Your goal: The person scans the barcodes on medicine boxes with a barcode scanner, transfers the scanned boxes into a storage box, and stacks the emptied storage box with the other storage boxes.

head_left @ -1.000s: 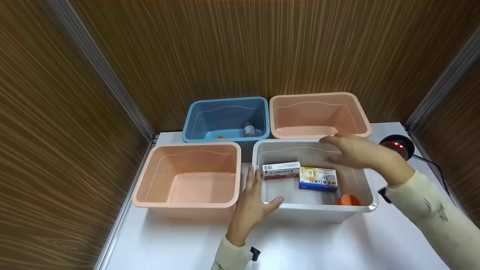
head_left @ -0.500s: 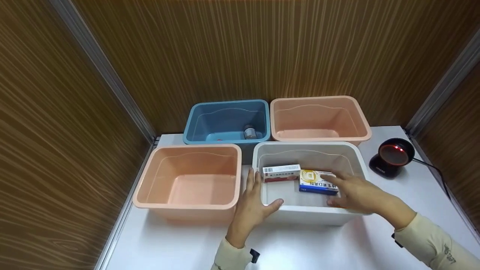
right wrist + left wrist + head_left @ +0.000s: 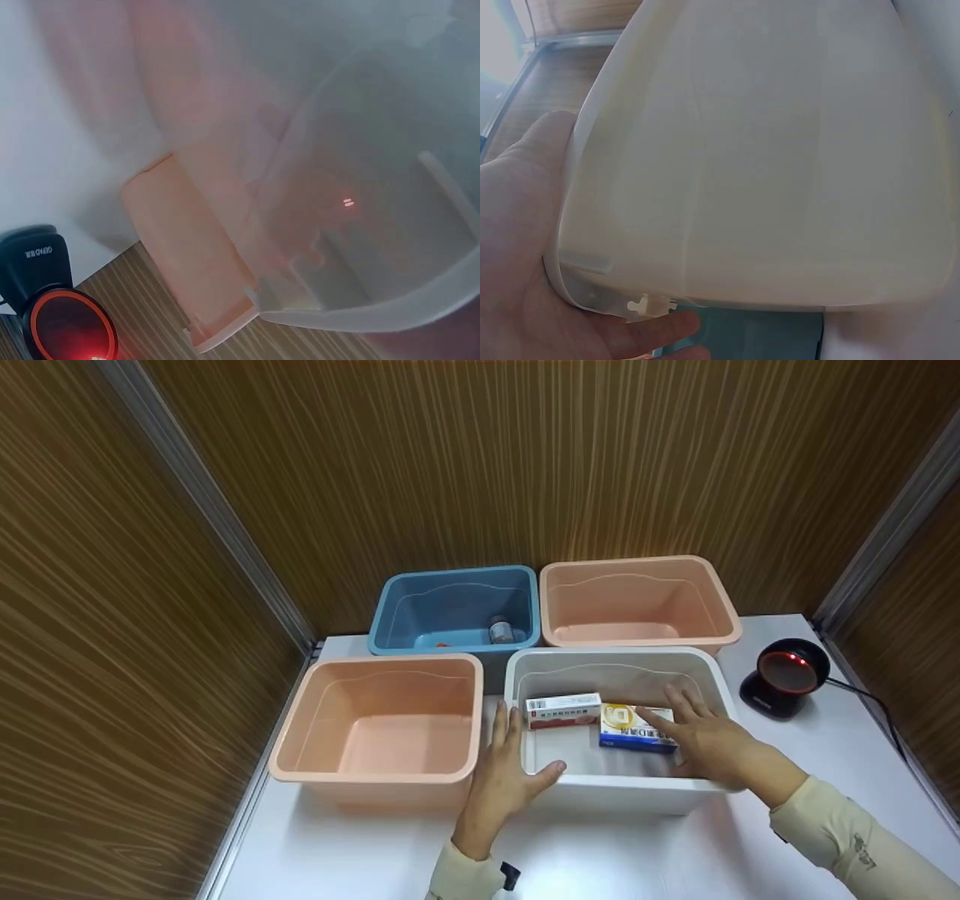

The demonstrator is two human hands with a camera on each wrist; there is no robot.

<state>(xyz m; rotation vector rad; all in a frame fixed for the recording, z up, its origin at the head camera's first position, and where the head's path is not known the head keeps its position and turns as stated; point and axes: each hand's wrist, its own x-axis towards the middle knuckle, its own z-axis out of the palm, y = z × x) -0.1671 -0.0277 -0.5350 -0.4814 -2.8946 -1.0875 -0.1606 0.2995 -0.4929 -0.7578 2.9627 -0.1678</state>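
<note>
A white bin [image 3: 600, 781] stands at the front right in the head view. My left hand [image 3: 501, 780] lies along its front left corner, fingers extended and thumb spread toward the front rim. The left wrist view shows that hand against the bin's pale wall [image 3: 765, 165]. My right hand [image 3: 709, 746] reaches over the right rim into the bin, fingers spread and thumb partly hidden. Its index finger overlaps a blue, white and yellow medicine box [image 3: 619, 718] lying inside. Left of that is a white and red medicine box [image 3: 562, 710]. The bin's front right corner is hidden under my right hand.
A pink bin [image 3: 375, 776] stands at the left, another pink bin [image 3: 637, 562] at the back right. The blue bin [image 3: 382, 607] behind holds a small bottle [image 3: 501, 630] and something orange. A lit black scanner [image 3: 787, 675] with a cable stands at the right.
My right hand has come down from over the right rim into the white bin, its fingers now spread wider. The orange thing in the front corner is now covered. My left hand stays put.
</note>
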